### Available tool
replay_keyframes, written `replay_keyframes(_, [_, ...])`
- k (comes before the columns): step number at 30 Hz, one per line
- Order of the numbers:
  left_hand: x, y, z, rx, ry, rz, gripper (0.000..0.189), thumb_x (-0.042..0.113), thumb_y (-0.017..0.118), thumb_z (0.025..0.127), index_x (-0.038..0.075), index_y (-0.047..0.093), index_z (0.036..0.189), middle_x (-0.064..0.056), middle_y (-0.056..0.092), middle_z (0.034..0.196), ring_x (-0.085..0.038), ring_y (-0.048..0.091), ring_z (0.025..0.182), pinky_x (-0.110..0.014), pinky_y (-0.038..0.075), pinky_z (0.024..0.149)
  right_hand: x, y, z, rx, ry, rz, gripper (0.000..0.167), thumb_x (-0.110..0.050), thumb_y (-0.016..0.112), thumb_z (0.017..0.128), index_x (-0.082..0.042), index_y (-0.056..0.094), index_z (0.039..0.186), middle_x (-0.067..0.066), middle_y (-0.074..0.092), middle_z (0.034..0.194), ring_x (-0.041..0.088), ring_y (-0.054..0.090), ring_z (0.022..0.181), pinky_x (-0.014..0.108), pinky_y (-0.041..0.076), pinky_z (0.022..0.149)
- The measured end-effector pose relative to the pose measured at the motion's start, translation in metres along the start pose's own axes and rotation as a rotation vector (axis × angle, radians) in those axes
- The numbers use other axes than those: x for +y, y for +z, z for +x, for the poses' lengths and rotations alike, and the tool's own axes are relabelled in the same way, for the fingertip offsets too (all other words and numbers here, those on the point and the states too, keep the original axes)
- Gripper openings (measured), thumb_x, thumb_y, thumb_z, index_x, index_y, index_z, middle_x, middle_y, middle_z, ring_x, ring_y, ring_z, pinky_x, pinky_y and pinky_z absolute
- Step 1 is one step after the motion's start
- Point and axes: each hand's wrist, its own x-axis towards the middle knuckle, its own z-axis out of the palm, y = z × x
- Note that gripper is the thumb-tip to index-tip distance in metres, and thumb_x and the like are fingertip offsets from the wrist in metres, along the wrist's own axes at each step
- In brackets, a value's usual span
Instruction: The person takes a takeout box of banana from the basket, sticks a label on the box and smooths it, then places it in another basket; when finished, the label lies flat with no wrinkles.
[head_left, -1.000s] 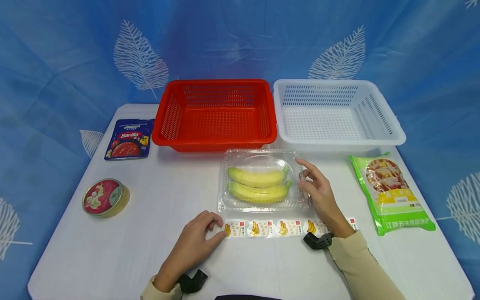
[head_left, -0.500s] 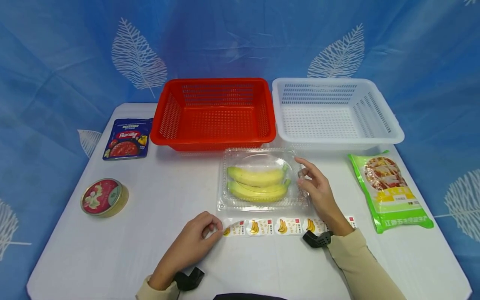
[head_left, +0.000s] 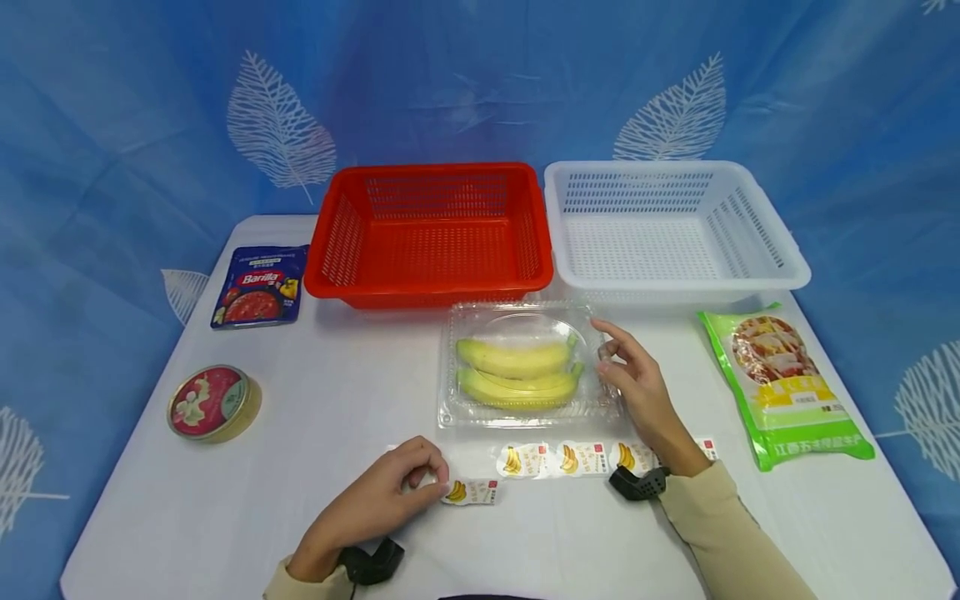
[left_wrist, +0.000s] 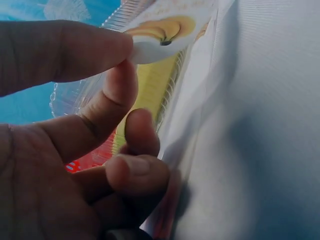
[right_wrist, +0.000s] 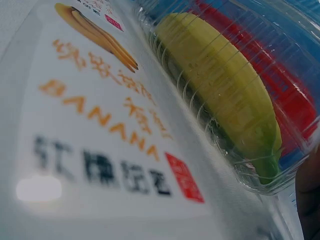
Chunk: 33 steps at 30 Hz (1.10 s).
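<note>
My left hand pinches a banana sticker between thumb and index finger, just above the table. In the left wrist view the peeled sticker sticks out from the fingertips, its banana picture showing. A strip of banana stickers lies in front of a clear plastic clamshell box. Two bananas lie inside the box, its lid down over them. My right hand rests at the box's right edge, thumb and index finger spread apart. The right wrist view shows a printed sticker close up.
Behind the box stand a red basket and a white basket. A blue sauce pouch and a round tin are on the left. At the right lies a green food bag.
A sticker has come off the left end of the strip and moved toward me in my left hand. My right hand and the box have stayed in place.
</note>
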Motion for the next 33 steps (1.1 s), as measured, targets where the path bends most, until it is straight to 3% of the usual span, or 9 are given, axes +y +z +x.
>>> replay_keyframes(7, [0.003,0.001,-0.001,0.040,0.022,-0.007,0.008,0.030,0.069,0.100,0.029,0.063,0.095,0.002,0.051,0.087,-0.011,0.049,0.080,-0.026,0.044,0.068,0.001,0.000,0.000,-0.006,0.002,-0.010,0.054,0.010,0.054,0.095,0.000,0.050,0.148,0.014,0.047,0.102,0.007,0.051,0.073,0.018,0.045,0.061])
replay_keyframes(17, [0.040,-0.003,0.010,0.009,0.128,-0.028,0.007,0.031,0.067,0.101,0.024,0.066,0.099,0.006,0.050,0.087,-0.010,0.049,0.078,-0.028,0.045,0.066,-0.001,0.001,-0.001,-0.006,0.016,-0.021,0.053,0.010,0.053,0.096,-0.001,0.050,0.148,0.014,0.047,0.102,0.007,0.051,0.073,0.018,0.045,0.061])
replay_keyframes(23, [0.060,-0.007,0.024,0.110,0.205,-0.046,0.007,0.028,0.070,0.100,0.022,0.065,0.099,0.005,0.049,0.082,-0.010,0.046,0.069,-0.023,0.040,0.059,-0.003,0.001,0.001,-0.010,0.009,-0.007,0.053,0.009,0.054,0.096,-0.001,0.050,0.148,0.014,0.048,0.103,0.009,0.052,0.076,0.019,0.046,0.065])
replay_keyframes(28, [0.068,-0.016,0.037,0.216,0.244,0.021,0.008,0.021,0.072,0.098,0.023,0.064,0.098,0.005,0.047,0.079,-0.010,0.044,0.066,-0.024,0.038,0.057,-0.004,0.001,0.002,-0.006,0.014,-0.010,0.053,0.008,0.054,0.096,-0.001,0.050,0.148,0.020,0.046,0.102,0.010,0.053,0.075,0.019,0.047,0.067])
replay_keyframes(33, [0.073,-0.021,0.054,0.256,0.251,0.047,0.012,0.018,0.073,0.097,0.023,0.062,0.096,0.005,0.045,0.078,-0.011,0.045,0.067,-0.025,0.039,0.059,-0.003,0.001,0.001,0.003,0.021,-0.011,0.054,0.009,0.053,0.095,-0.002,0.050,0.148,0.022,0.046,0.102,0.010,0.052,0.073,0.019,0.047,0.067])
